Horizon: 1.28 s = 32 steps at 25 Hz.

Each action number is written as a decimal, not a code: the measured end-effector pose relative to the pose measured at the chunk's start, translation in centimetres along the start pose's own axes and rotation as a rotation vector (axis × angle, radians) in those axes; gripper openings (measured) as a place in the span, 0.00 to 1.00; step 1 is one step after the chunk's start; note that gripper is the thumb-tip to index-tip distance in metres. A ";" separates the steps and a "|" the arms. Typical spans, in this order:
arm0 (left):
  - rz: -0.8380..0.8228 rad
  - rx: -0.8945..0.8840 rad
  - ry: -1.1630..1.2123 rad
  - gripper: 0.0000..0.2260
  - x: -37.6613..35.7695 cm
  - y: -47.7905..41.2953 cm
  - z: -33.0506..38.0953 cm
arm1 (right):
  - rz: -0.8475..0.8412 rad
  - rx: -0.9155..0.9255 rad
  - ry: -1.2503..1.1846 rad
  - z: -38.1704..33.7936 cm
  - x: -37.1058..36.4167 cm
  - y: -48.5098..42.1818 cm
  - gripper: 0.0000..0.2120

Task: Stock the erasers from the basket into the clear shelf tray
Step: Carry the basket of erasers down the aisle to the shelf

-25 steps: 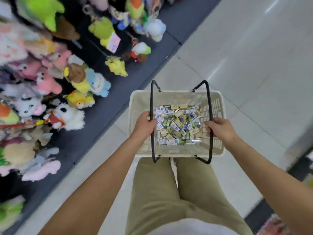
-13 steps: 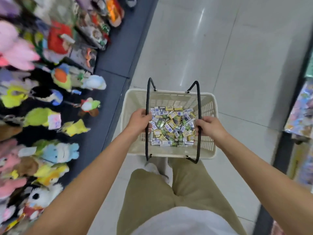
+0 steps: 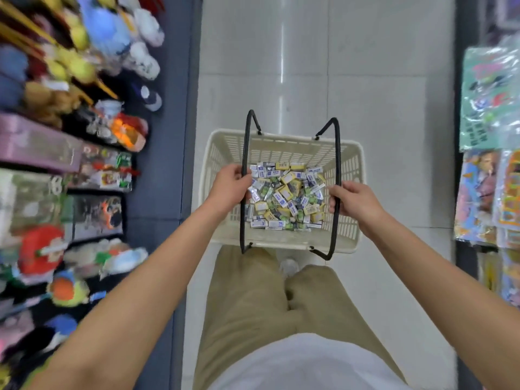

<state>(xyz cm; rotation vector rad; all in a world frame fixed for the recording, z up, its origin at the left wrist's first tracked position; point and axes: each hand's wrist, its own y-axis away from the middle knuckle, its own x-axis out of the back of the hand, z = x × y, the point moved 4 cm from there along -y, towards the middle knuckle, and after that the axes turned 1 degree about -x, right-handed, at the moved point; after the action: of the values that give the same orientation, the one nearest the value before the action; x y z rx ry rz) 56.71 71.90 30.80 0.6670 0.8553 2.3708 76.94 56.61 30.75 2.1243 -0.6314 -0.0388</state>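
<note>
cream basket [image 3: 281, 150] level; left hand [image 3: 230, 184], right hand [image 3: 358, 201] grip handles [image 3: 338, 153] running near-far.

Erasers [image 3: 285, 195] heaped in the basket [image 3: 222, 153], out front above the floor [image 3: 365, 80]. Left hand [image 3: 229, 184] round the left handle [image 3: 244, 147], right hand [image 3: 356, 199] round the right handle [image 3: 337, 153], erasers between. Toy shelf [image 3: 84, 66] along the aisle's left, hanging packets [image 3: 489, 108] along its right, legs [image 3: 247, 305] beneath the basket's near edge.

Print on erasers [image 3: 284, 192] too small to read, plush toys [image 3: 109, 26] blurred
</note>
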 end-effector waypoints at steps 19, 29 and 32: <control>-0.208 -0.158 -0.263 0.01 -4.6 -38.0 42.7 | 0.213 -0.028 -0.243 -35.6 14.9 -31.1 0.05; -0.273 -0.233 -0.367 0.03 -7.2 -57.8 63.2 | 0.264 -0.060 -0.319 -54.4 23.1 -46.8 0.08; -0.330 -0.261 -0.400 0.04 -8.3 -64.6 69.3 | 0.329 -0.073 -0.355 -59.9 25.2 -51.9 0.08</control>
<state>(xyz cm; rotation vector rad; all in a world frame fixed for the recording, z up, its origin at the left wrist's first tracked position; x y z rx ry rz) 124.23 138.88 31.33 0.7870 0.4328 1.9179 136.11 115.09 31.65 1.9328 -1.1640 -0.2572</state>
